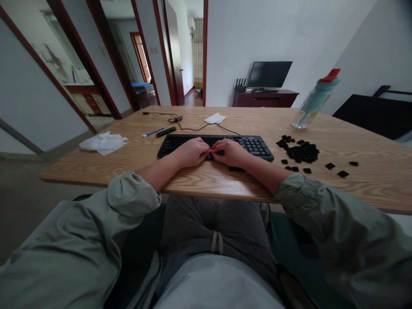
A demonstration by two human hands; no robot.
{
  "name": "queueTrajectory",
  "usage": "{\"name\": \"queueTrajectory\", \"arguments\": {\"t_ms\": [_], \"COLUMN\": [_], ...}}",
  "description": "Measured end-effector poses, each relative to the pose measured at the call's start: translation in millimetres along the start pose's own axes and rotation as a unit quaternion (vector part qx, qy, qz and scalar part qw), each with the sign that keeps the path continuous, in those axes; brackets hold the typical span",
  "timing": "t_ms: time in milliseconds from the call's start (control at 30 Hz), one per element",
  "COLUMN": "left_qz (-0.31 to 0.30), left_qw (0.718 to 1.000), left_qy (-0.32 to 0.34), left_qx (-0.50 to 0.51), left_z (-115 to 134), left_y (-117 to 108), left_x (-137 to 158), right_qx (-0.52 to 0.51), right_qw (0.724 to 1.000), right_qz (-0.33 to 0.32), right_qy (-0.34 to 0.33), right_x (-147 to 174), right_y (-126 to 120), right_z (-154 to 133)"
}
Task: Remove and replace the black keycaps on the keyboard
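A black keyboard (257, 146) lies across the wooden table in front of me. Over its lower middle edge my left hand (192, 152) and my right hand (230, 152) meet, fingertips together. Both hands are closed in a pinch; whatever is between the fingers is too small and covered to make out. Part of the key rows is hidden beneath the hands. A dark flat piece (236, 169) shows at the table below my right hand. To the right of the keyboard lies a pile of loose black keycaps (302, 152), with several more scattered around it.
Left of the keyboard's top are a small blue-and-white brush (152, 133) and a black stick-like tool (166, 131). A cable (175, 119) runs behind. Crumpled white tissue (103, 142) lies at left, another tissue (215, 118) at the back. A water bottle (313, 105) stands at right.
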State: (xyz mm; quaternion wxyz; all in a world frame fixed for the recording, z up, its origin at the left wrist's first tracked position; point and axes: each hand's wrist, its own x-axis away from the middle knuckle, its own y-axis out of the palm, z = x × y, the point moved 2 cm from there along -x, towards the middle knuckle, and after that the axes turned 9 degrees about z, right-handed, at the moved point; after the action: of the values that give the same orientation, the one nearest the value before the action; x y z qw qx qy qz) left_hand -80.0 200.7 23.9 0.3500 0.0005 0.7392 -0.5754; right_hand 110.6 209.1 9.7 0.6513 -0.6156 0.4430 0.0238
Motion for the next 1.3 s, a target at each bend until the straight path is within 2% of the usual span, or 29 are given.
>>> {"name": "queueTrajectory", "arguments": {"t_ms": [200,400,567,633,767,933,1133,1300], "left_qz": [0.009,0.026,0.054,0.041,0.006,-0.001,0.022,-0.001], "left_qw": [1.0,0.999,0.998,0.998,1.0,1.0,0.998,0.999], "left_qy": [-0.022,-0.015,-0.034,-0.03,-0.017,-0.028,-0.058,-0.054], "left_qx": [0.021,0.02,0.021,0.026,0.022,-0.001,0.004,0.0], "left_z": [-1,-1,-7,-6,1,5,2,8], "left_y": [0,2,-5,-6,-6,-6,-8,-6], "left_x": [4,7,10,10,9,11,14,11], "right_qx": [0.009,-0.033,-0.07,-0.058,-0.055,-0.061,-0.065,-0.056], "right_qw": [1.0,0.999,0.988,0.985,0.982,0.975,0.981,0.985], "right_qz": [-0.005,0.001,0.12,0.135,0.138,0.157,0.134,0.114], "right_qy": [0.011,0.027,0.068,0.087,0.12,0.142,0.128,0.118], "right_x": [-2,-2,-3,-3,-1,0,0,0], "right_y": [1,-2,-30,-38,-46,-52,-51,-52], "right_z": [-1,1,7,10,15,17,16,15]}}
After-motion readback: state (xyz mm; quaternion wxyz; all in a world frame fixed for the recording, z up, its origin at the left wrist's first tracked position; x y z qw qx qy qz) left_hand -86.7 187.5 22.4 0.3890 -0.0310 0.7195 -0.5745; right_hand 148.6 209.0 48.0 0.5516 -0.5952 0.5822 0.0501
